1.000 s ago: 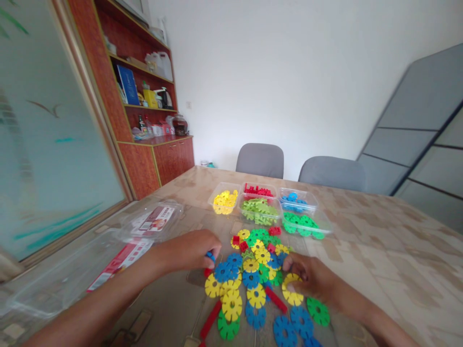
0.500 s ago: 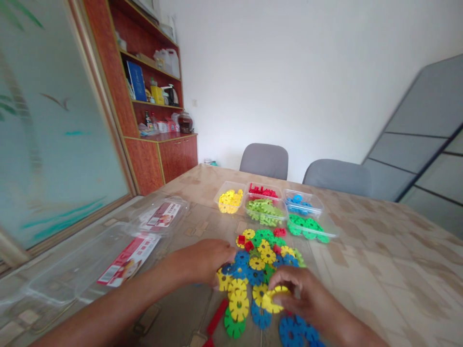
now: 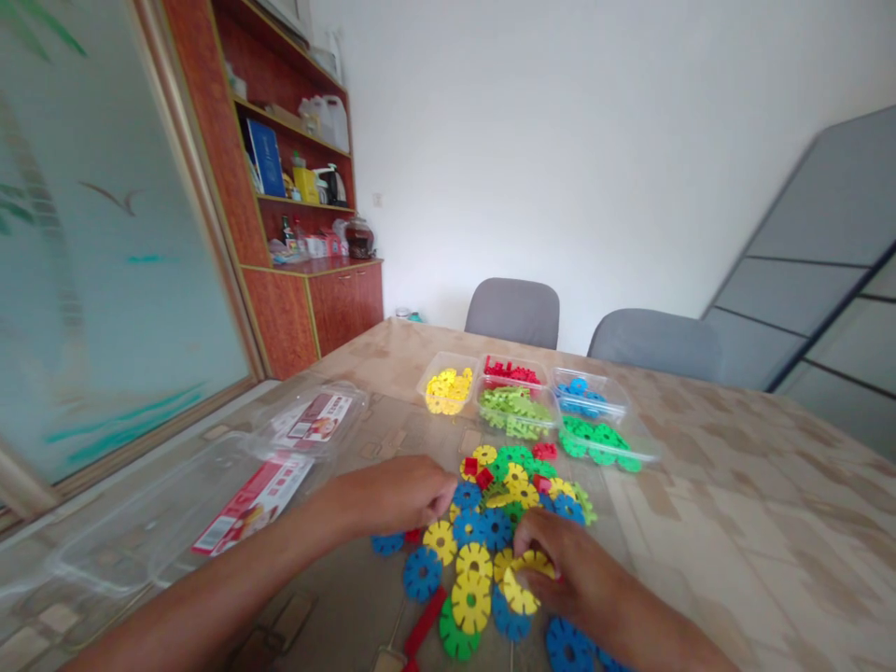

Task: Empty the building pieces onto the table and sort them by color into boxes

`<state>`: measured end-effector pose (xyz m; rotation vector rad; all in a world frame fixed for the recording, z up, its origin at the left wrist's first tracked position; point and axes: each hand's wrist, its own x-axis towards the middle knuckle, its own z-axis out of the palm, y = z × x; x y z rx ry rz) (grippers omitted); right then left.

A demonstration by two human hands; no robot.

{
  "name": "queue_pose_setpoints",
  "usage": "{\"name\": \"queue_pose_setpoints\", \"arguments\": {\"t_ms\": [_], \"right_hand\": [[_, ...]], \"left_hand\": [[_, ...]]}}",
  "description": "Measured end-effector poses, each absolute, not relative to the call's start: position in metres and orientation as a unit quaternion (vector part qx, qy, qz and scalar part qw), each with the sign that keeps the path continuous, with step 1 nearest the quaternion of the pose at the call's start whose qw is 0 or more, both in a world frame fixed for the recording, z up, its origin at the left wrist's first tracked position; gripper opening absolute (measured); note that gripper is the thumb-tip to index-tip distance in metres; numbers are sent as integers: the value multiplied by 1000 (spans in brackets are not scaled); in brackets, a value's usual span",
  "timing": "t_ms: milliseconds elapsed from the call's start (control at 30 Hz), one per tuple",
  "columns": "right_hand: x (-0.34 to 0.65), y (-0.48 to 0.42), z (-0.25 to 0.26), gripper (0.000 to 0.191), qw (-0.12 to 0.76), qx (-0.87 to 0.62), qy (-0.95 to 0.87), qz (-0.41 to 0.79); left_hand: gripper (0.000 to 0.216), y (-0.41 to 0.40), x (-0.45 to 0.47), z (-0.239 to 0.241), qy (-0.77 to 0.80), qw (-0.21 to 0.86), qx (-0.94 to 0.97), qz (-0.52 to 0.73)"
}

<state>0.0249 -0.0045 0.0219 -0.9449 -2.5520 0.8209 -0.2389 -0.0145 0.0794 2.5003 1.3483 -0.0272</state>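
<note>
My right hand (image 3: pixel 570 560) is closed on yellow notched discs (image 3: pixel 522 595), flower-like plastic building pieces, at the near right of a loose pile. My left hand (image 3: pixel 413 493) has its fingers curled together at the pile's left edge, close to a blue notched disc (image 3: pixel 467 496); whatever its fingers may hold is hidden. Below that hand lie another blue disc (image 3: pixel 422 573) and a yellow disc (image 3: pixel 441 542). Green discs (image 3: pixel 459 635), red square connectors (image 3: pixel 484 479) and a red strip (image 3: pixel 425 621) lie around the pile, some overlapping.
Behind the pile stand clear containers with yellow pieces (image 3: pixel 449 390), red pieces (image 3: pixel 511 371), light green pieces (image 3: pixel 516 411), blue pieces (image 3: pixel 581 396) and green pieces (image 3: pixel 600 441). Clear lids (image 3: pixel 105 532) with labels lie at left. Two grey chairs (image 3: pixel 512 306) stand beyond the table.
My left hand has risen slightly, and a blue disc and a whole yellow disc now show below it. My right hand has shifted slightly left, still gripping yellow discs.
</note>
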Motion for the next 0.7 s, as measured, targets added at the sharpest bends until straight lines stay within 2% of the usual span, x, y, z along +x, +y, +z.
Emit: {"name": "queue_pose_setpoints", "arguments": {"t_ms": [67, 200, 300, 367, 533, 700], "right_hand": [[25, -6, 22, 19, 145, -333, -887, 287], [22, -8, 19, 27, 125, -350, -881, 293], [20, -8, 17, 32, 115, -367, -874, 298], [20, -8, 16, 29, 113, -379, -869, 298], [21, -9, 27, 24, 119, -400, -853, 314], [24, -6, 40, 15, 130, -367, -821, 418]], "left_hand": [[7, -14, -243, 84, 495, 128, 860, -4], [30, -18, -237, 80, 486, 123, 865, -18], [36, -22, -228, 71, 484, 104, 868, -38], [38, -23, -225, 68, 484, 100, 868, -48], [28, -22, -225, 73, 453, 143, 879, -34], [11, -19, -234, 90, 443, 212, 870, 38]]}}
